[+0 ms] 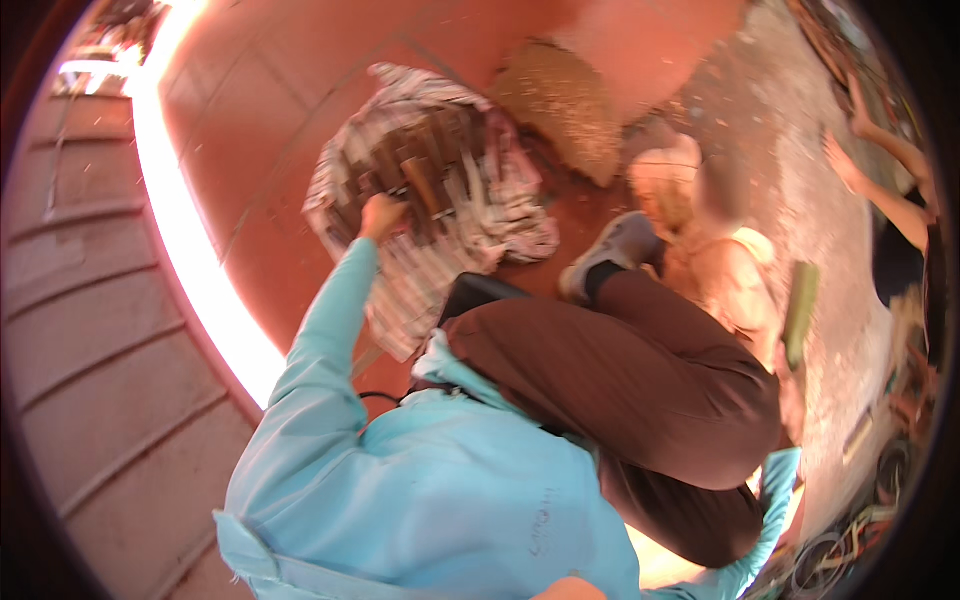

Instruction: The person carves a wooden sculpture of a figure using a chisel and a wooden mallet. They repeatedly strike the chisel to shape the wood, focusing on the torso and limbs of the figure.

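Note:
My left hand (381,216) reaches down to a striped cloth (400,300) spread on the red floor. Chisel-like tools with wooden handles (425,185) lie close together on this cloth, blurred. The fingers are closed at the near left of the tools; what they grip is too smeared to name. On the right, past my bent knee, my right hand (790,405) shows only in part. It is closed around the thin lower end of a greenish club-shaped stick (801,305), which stands up from it. Beside my shoe is a pale orange carved wood piece (725,275).
A flat brown board (565,110) strewn with shavings lies beyond the cloth. At the far right another person's bare arm (890,205) and hand rest near the pale floor. Cables and scraps (830,560) lie at the lower right. Ridged grey steps (100,330) run along the left.

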### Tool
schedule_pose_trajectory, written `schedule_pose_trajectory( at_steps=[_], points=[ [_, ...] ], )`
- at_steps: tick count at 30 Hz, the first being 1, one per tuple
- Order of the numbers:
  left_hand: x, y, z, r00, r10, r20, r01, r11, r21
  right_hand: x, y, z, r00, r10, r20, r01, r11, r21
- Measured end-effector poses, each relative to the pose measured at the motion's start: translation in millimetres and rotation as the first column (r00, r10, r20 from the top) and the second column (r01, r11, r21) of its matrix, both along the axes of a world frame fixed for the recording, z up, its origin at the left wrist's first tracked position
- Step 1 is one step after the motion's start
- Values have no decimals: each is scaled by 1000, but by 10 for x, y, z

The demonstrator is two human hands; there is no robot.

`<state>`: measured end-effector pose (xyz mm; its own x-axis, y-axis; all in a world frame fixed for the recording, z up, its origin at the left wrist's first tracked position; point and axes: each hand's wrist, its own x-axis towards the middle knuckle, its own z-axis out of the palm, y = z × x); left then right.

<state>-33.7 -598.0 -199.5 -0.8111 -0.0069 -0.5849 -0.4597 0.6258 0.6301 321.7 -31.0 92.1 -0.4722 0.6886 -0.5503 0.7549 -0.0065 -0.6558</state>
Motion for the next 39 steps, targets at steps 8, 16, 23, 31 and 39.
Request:
schedule_pose_trajectory(
  at_steps=[8,16,23,31,39],
  points=[
    [-150,978,994,997,-23,-71,38,974,222,155,256,-62,998,59,-35,-58,998,35],
    [-168,3072,2052,828,-41,-559,398,745,535,112,257,-26,995,81,-63,-80,997,14],
    [489,4787,2438,410,-358,-839,857,465,221,-1,380,77,997,-58,44,59,998,-17],
    [763,5665,1837,339,-563,-754,888,456,58,-792,1050,26,994,-112,-1,111,984,-136],
    [697,5963,1535,503,-613,-609,809,583,80,-1155,1230,-413,998,-30,47,40,975,-217]
  ],
)
